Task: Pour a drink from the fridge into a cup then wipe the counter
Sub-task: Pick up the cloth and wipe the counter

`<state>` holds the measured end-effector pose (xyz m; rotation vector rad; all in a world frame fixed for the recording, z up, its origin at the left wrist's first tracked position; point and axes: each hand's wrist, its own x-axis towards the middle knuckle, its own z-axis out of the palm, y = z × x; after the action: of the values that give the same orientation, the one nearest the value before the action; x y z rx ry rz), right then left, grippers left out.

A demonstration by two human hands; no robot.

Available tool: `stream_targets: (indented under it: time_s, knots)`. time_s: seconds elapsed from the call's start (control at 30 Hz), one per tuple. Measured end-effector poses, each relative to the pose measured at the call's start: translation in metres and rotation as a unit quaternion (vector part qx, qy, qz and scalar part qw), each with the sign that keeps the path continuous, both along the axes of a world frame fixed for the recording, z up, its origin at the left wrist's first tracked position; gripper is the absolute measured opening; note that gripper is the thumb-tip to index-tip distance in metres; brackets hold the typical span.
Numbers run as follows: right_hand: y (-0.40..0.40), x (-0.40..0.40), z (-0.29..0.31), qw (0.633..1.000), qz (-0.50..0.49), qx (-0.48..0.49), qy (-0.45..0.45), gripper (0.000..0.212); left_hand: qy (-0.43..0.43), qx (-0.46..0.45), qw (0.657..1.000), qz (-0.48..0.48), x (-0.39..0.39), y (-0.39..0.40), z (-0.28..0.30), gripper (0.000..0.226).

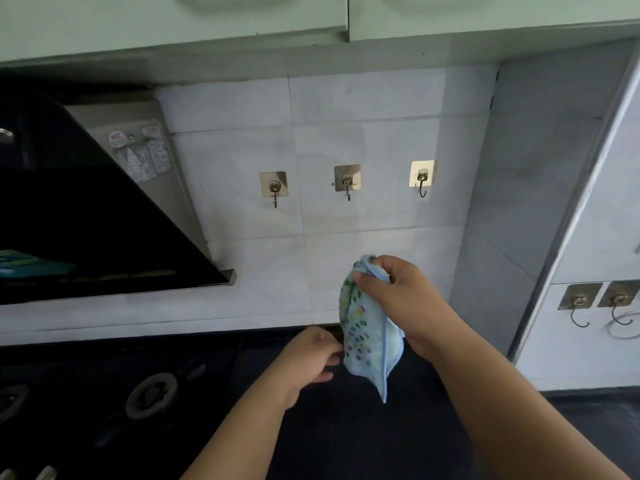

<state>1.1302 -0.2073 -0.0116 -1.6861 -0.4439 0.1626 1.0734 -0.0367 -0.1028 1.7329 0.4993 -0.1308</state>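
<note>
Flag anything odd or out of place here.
Nothing stands out. The right hand grips a dotted blue cloth, the left hand sits beside it, and the three wall hooks hang bare and straight.

Right hand (398, 292): raised, thumb and curled fingers pinching the top of a cloth (363, 334). Left hand (311, 358): lower, fingers loosely curled at the cloth's edge; contact unclear. Both forearms extended forward.

Hood sticker text (143, 154) illegibly small
</note>
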Motion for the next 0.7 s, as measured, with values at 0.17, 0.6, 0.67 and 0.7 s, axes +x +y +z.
stream_targets:
  time_s: [0.17,0.6,0.67,0.7]
  knots:
    - [-0.004,0.0,-0.001,0.99,0.023,0.119,0.071,0.016,-0.012,-0.14,0.989,-0.052,-0.007,-0.018,-0.003,0.037]
    - [-0.021,0.015,0.005,0.984,-0.048,0.152,0.076,0.039,-0.186,-0.332,0.921,0.086,0.007,-0.011,-0.016,0.088]
    - [-0.028,0.022,0.004,0.984,-0.089,0.139,0.063,0.035,-0.191,-0.241,0.945,0.115,0.011,0.01,-0.009,0.083]
    - [-0.031,0.025,0.002,0.984,-0.109,0.132,0.055,0.032,-0.198,-0.179,0.956,0.124,0.013,0.021,-0.004,0.072]
